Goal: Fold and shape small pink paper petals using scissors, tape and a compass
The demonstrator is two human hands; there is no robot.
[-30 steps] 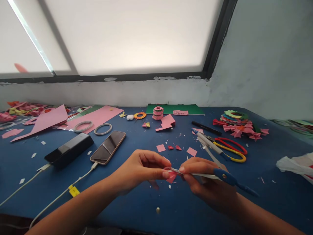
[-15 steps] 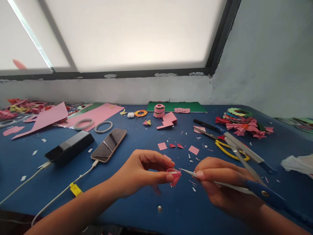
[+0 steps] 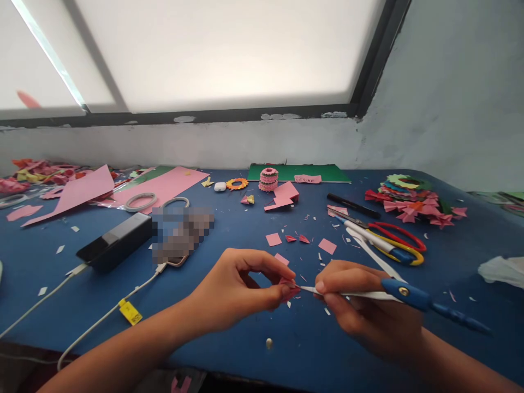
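Observation:
My left hand (image 3: 249,284) pinches a small folded pink paper piece (image 3: 290,292) between thumb and fingertips. My right hand (image 3: 368,305) is closed on one leg of a blue-and-white drawing compass (image 3: 403,291), its knobbed handle pointing right. The leg's pointed tip meets the right end of the paper. The other leg reaches up and left, near a white-and-blue pen (image 3: 368,239); I cannot tell whether they are joined. Beyond my hands lie pink paper squares (image 3: 327,246) and small folded red-pink pieces (image 3: 303,239).
Scissors (image 3: 401,240) and a black pen (image 3: 352,206) lie right of centre. Paper shapes (image 3: 426,204) pile up far right. A pink ringed paper stack (image 3: 268,180) stands at the back. Left are a black box (image 3: 117,240), cables, tape rolls (image 3: 140,202) and pink sheets (image 3: 164,188).
The compass has moved left, so its tip now meets the paper piece instead of standing just apart. The paper has turned slightly in my left fingers. The view has shifted a little.

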